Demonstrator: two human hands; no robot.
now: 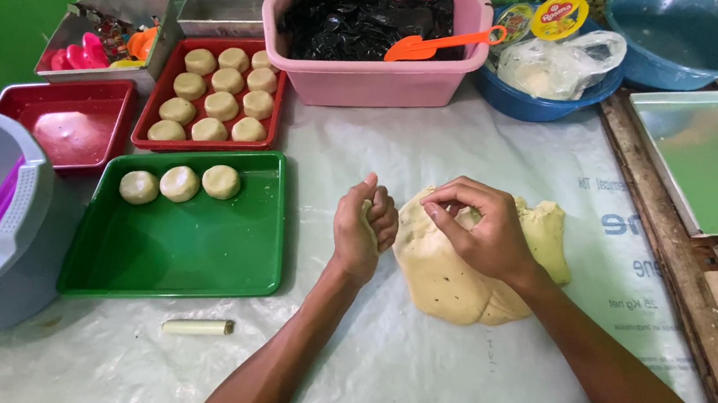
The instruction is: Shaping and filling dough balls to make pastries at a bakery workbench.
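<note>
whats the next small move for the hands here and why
Probably the right hand pinches a bit off the dough slab, since its fingertips already press into the top edge. The left hand is curled around a small piece of dough, and the green tray holds only three dough rounds, with room for more.

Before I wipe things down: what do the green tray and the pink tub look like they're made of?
Green tray: likely plastic, glossy moulded rim with soft reflections. Pink tub: plastic too, matte-smooth, thick rolled lip and rounded corners. Neither shows metal shine.
</note>
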